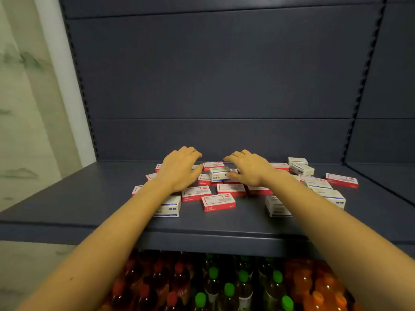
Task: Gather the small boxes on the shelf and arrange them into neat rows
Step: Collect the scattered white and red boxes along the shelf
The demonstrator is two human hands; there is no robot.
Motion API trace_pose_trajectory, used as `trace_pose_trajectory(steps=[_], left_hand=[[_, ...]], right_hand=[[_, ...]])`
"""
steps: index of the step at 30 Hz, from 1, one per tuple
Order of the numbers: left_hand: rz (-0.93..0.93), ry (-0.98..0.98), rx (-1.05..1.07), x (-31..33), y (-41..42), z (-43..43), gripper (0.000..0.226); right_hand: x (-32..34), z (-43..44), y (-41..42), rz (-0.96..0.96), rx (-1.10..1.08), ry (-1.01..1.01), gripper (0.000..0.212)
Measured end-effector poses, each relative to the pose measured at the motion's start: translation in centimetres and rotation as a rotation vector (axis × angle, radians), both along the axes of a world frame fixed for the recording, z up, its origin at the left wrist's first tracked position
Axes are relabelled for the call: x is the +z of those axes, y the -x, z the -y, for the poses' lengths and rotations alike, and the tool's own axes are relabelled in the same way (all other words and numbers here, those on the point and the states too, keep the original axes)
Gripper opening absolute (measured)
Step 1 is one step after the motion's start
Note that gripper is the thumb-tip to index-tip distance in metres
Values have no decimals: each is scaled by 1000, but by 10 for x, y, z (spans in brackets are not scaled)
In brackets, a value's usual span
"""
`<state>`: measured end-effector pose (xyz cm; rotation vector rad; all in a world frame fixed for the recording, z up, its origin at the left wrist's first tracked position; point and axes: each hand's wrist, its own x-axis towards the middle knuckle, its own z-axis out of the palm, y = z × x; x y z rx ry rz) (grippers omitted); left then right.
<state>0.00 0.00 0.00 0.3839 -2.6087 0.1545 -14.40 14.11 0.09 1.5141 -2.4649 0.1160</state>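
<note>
Several small boxes lie scattered on the dark blue shelf [67,205], some red and white like the one at the front [218,203], some white and blue like the one at the left front [170,207]. My left hand [179,169] rests palm down over the boxes at the left of the pile, fingers spread. My right hand [249,168] reaches over the pile's middle, its thumb touching a white box [219,173] that sits on top of others. Neither hand has a box closed in its fingers. More boxes [341,180] lie loose to the right.
The shelf's back panel [220,86] rises close behind the pile. A side panel [386,131] closes the right end. Below the shelf edge stand bottles with red, green and orange caps [229,288]. A pale wall [27,108] is at the left.
</note>
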Motion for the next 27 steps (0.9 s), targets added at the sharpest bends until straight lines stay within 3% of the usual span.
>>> trace_pose_trajectory(steps=[5,9,14,20,24,27], left_hand=[[11,-37,-11,3,1,6,36],[67,-115,-44,6,-5,9,31],[284,-263,-149,5,-14,15,28],[437,-315,-198,-5,-16,24,32],[430,-353,-207,-9,-12,25,33],[378,-249,-182,-1,-16,28,42]], right_hand=[[2,14,15,109,49,-86,63],[-1,19,18,122,63,-128,56],[6,14,15,61,94,-17,49],[20,-10,9,148,96,137,44],[20,-24,3,158,66,137,44],[17,-33,0,150,48,143,44]])
